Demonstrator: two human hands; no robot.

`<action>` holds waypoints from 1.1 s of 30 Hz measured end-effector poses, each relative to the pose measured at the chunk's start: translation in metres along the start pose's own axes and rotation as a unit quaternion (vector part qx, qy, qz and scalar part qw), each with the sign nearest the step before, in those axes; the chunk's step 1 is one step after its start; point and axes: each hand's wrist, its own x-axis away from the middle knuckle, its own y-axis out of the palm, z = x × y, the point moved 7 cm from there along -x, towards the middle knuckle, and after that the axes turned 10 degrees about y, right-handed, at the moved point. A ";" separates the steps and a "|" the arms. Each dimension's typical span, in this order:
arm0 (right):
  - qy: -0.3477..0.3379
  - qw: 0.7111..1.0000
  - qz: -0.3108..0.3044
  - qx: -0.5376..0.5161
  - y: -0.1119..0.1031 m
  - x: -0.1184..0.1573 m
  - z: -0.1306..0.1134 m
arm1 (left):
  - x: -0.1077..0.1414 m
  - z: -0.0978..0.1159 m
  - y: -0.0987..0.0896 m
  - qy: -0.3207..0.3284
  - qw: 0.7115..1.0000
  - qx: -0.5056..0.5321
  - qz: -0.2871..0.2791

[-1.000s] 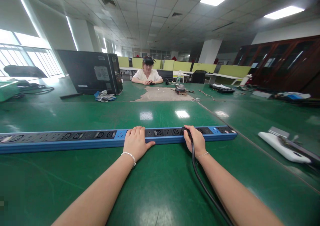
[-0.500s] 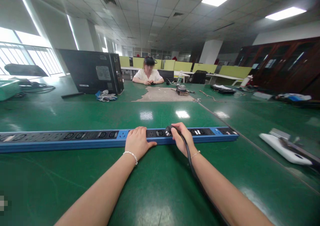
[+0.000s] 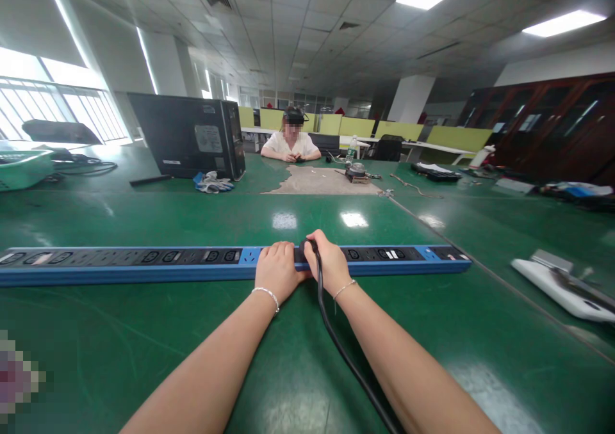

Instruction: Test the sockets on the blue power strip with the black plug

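A long blue power strip (image 3: 182, 274) with black sockets lies across the green table. My left hand (image 3: 277, 271) is wrapped over the strip, just right of a blue socket section, with its thumb along the front side. Right beside it, my right hand (image 3: 329, 261) grips the black plug (image 3: 302, 252) of a thick black cable (image 3: 331, 331). The plug is down against the strip's top face; its pins are hidden. From my right hand the cable runs down toward the bottom edge.
Beyond the strip stand a black computer case (image 3: 187, 136), gloves (image 3: 213, 182) and a round device (image 3: 356, 170). A person (image 3: 291, 144) sits across the green table (image 3: 144, 351). A white object (image 3: 557, 290) lies at right, a green basket (image 3: 24, 170) at left.
My right hand has moved left with the plug, up close to my left hand, and the plug is now down at the strip. The view has shifted slightly.
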 end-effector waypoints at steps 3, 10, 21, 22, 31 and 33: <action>-0.025 0.997 0.007 0.068 0.000 0.004 -0.009 | 0.000 0.000 0.000 -0.003 1.000 0.008 0.001; -0.057 0.989 -0.005 0.138 0.006 0.002 -0.019 | 0.001 0.000 0.000 -0.004 1.000 0.007 0.006; 0.012 0.988 0.053 0.148 0.009 0.006 -0.014 | 0.000 0.000 -0.002 -0.009 1.000 -0.004 -0.009; 0.020 0.987 0.055 0.147 0.009 0.007 -0.011 | 0.000 0.001 -0.002 -0.008 1.000 -0.005 -0.007; -0.067 0.978 0.031 0.197 0.004 0.010 -0.017 | 0.001 0.001 -0.004 -0.005 1.000 -0.002 0.003; -0.089 0.974 0.026 0.206 0.006 0.011 -0.020 | 0.001 0.002 -0.005 -0.005 1.000 -0.002 0.001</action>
